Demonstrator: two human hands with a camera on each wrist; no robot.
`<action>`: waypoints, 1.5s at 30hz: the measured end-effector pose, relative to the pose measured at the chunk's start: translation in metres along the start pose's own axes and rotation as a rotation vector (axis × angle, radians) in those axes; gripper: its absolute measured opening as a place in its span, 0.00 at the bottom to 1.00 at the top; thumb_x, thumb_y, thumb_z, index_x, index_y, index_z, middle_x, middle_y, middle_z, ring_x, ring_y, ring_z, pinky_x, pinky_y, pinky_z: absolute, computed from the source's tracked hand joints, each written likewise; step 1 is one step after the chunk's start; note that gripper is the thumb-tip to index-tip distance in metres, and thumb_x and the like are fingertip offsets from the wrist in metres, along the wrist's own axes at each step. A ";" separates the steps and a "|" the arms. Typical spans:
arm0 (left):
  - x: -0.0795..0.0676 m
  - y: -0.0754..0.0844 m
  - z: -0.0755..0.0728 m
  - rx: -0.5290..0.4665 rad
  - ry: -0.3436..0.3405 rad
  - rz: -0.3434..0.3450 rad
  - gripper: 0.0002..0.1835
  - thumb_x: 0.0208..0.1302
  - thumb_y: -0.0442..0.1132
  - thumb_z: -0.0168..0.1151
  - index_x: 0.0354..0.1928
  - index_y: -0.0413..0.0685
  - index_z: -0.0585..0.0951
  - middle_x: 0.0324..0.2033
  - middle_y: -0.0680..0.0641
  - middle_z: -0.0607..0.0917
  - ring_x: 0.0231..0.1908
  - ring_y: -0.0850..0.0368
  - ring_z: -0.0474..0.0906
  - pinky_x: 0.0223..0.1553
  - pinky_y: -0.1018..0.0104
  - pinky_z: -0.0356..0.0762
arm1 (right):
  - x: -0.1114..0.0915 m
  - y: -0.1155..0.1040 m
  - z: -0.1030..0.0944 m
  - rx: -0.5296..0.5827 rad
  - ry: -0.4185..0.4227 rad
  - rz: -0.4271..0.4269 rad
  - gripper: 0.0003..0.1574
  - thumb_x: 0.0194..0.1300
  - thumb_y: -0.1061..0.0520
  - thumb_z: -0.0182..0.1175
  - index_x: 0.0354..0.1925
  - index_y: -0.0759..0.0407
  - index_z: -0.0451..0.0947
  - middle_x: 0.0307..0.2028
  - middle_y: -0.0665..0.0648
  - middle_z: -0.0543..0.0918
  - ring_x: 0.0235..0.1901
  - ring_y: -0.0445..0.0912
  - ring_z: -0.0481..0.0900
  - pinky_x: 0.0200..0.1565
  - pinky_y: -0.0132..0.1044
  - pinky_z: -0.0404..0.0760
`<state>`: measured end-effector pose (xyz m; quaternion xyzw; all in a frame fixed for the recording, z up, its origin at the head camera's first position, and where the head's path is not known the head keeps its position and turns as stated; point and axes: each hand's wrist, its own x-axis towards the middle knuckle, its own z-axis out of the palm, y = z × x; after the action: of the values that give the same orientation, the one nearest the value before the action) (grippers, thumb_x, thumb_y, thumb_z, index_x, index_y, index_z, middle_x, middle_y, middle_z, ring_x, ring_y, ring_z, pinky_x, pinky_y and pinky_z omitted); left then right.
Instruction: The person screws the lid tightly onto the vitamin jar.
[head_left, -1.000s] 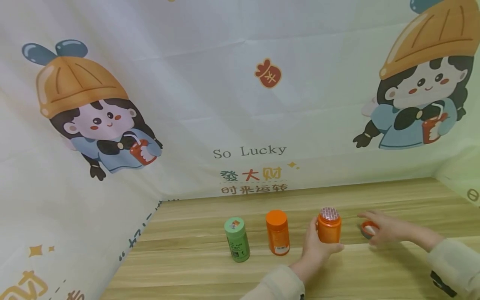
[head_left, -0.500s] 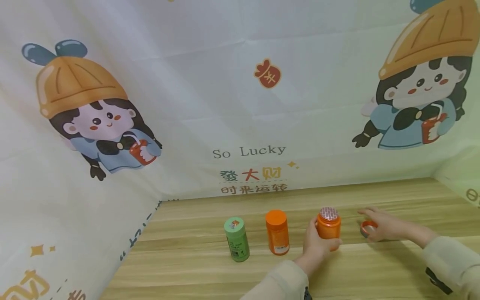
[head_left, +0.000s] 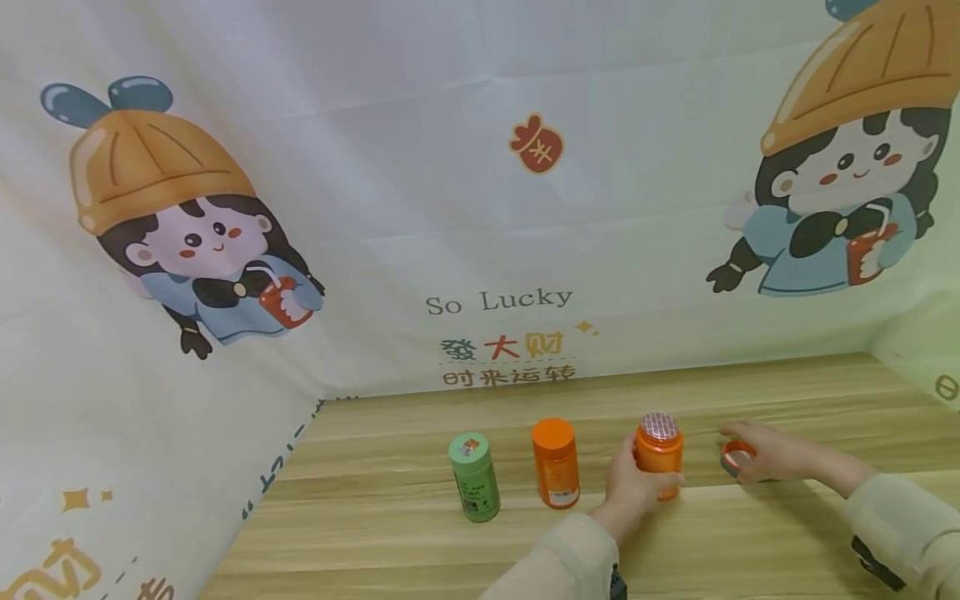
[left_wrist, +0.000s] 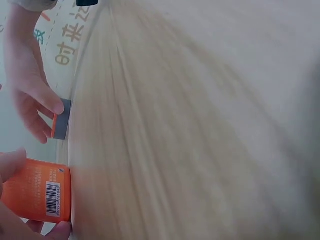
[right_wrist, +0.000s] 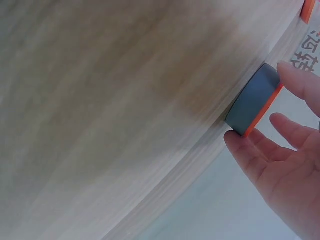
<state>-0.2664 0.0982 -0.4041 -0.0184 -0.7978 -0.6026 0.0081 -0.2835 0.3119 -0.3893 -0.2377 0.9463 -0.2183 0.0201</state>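
The left hand [head_left: 633,483] grips an orange bottle [head_left: 660,454] by its side, and a patterned silvery seal shows on its mouth. A barcode faces the left wrist camera on this same bottle [left_wrist: 42,192]. To the right, the right hand [head_left: 776,454] has its thumb and fingers around a small round lid [head_left: 738,458], grey outside with an orange rim. The lid [right_wrist: 255,100] lies on the table with its open side up; thumb and a fingertip meet opposite edges of it in the right wrist view. Part of the lid is hidden by the hand.
Left of the hands stand a capped orange bottle [head_left: 556,462] and a green bottle [head_left: 475,477] with a sticker on its top. All stand on a wood-grain table [head_left: 360,500]. A printed white cloth [head_left: 420,183] hangs behind and along the sides.
The right hand's thumb has closed in toward the lid, which has stayed in place. The left hand has shifted slightly on the bottle, its thumb a little higher.
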 end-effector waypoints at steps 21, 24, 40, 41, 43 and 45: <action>-0.025 -0.005 -0.038 -0.017 -0.249 0.039 0.32 0.38 0.27 0.74 0.49 0.52 0.75 0.39 0.57 0.79 0.39 0.60 0.75 0.45 0.61 0.76 | 0.000 0.006 0.002 0.003 0.029 0.008 0.40 0.38 0.65 0.63 0.49 0.85 0.63 0.43 0.75 0.74 0.40 0.59 0.74 0.40 0.49 0.75; -0.029 -0.006 -0.046 -0.014 -0.282 0.038 0.32 0.39 0.28 0.74 0.50 0.52 0.75 0.37 0.57 0.78 0.38 0.61 0.74 0.42 0.64 0.76 | -0.001 0.006 0.002 0.009 0.039 0.015 0.40 0.37 0.65 0.63 0.49 0.85 0.63 0.42 0.73 0.75 0.38 0.55 0.74 0.38 0.43 0.74; -0.037 -0.011 -0.079 -0.007 -0.373 0.002 0.36 0.39 0.26 0.73 0.55 0.50 0.73 0.40 0.54 0.79 0.40 0.59 0.74 0.46 0.61 0.74 | -0.003 0.005 0.001 -0.022 0.035 0.017 0.36 0.38 0.68 0.63 0.47 0.85 0.65 0.40 0.71 0.76 0.37 0.54 0.73 0.37 0.43 0.73; -0.037 -0.011 -0.080 -0.007 -0.373 -0.007 0.36 0.40 0.27 0.73 0.56 0.50 0.72 0.41 0.54 0.79 0.41 0.58 0.75 0.47 0.60 0.74 | -0.004 0.005 0.001 -0.024 0.034 0.017 0.36 0.38 0.68 0.62 0.47 0.84 0.65 0.40 0.71 0.76 0.37 0.55 0.73 0.37 0.44 0.73; -0.037 -0.011 -0.083 -0.011 -0.378 -0.024 0.37 0.40 0.27 0.73 0.57 0.50 0.71 0.42 0.53 0.79 0.42 0.57 0.75 0.49 0.58 0.74 | -0.004 0.005 0.001 -0.027 0.029 0.015 0.35 0.38 0.68 0.62 0.47 0.84 0.65 0.40 0.71 0.76 0.37 0.55 0.73 0.37 0.43 0.74; -0.037 -0.012 -0.085 -0.008 -0.384 -0.032 0.37 0.41 0.27 0.73 0.58 0.50 0.71 0.43 0.53 0.79 0.43 0.56 0.75 0.49 0.56 0.74 | -0.004 0.005 0.001 -0.027 0.025 0.012 0.35 0.38 0.68 0.61 0.47 0.84 0.65 0.40 0.71 0.76 0.37 0.54 0.73 0.37 0.43 0.74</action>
<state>-0.2309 0.0129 -0.3935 -0.1206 -0.7826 -0.5910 -0.1539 -0.2818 0.3173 -0.3922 -0.2295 0.9507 -0.2085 0.0063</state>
